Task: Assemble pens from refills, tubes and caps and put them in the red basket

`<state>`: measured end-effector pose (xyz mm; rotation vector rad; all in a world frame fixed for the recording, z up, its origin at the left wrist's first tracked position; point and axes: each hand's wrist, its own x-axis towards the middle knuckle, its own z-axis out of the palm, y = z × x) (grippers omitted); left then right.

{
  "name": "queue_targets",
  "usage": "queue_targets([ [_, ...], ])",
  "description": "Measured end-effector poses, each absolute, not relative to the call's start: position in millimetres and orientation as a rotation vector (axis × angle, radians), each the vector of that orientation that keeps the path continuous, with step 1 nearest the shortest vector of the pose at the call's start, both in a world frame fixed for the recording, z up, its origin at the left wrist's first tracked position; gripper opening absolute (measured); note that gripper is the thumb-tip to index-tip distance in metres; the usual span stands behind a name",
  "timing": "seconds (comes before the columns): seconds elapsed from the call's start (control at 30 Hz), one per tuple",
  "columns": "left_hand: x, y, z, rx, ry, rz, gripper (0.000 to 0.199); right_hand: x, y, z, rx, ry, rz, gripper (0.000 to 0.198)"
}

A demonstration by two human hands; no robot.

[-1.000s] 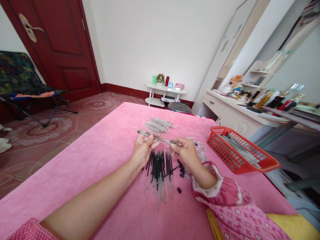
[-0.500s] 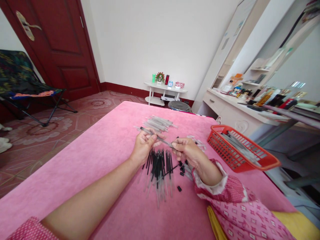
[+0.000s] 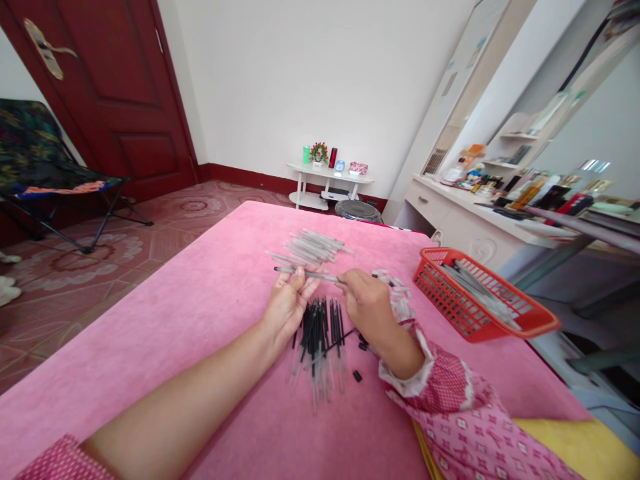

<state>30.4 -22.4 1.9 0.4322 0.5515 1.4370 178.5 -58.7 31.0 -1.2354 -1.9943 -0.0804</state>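
Observation:
A slim grey pen (image 3: 314, 274) with a black end at its left lies across both hands above the table. My left hand (image 3: 291, 293) pinches it near the black end, between thumb and fingers. At the pen's right end, my right hand (image 3: 364, 293) is closed with its back turned up; its fingertips are partly hidden. Just below the hands lies a pile of pen refills (image 3: 317, 333), dark at one end and clear at the other. Beyond the hands is a stack of translucent pen barrels (image 3: 317, 247). Small black caps (image 3: 357, 376) lie near my right wrist.
On the pink-covered table (image 3: 175, 320), small clear pen parts (image 3: 397, 287) lie beyond my right forearm. A red plastic basket (image 3: 480, 300) holding pens stands at the right edge. Yellow cloth (image 3: 565, 447) lies under my right sleeve. A dresser with bottles (image 3: 500, 200) stands farther right.
The pen has swung from a slant to nearly level. My right hand has turned over, its back now upward, while still at the pen's right end.

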Motion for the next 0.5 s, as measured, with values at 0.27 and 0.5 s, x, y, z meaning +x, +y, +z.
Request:
queue_targets([
  [0.27,20,-20,9,0.755,0.519,1.415,0.021,175,-53,36,-1.244,-1.502,0.786,0.012],
  [0.5,18,-20,9,0.998,0.531,1.366,0.027,175,-52,36,-1.355,-1.786,0.658,0.01],
])
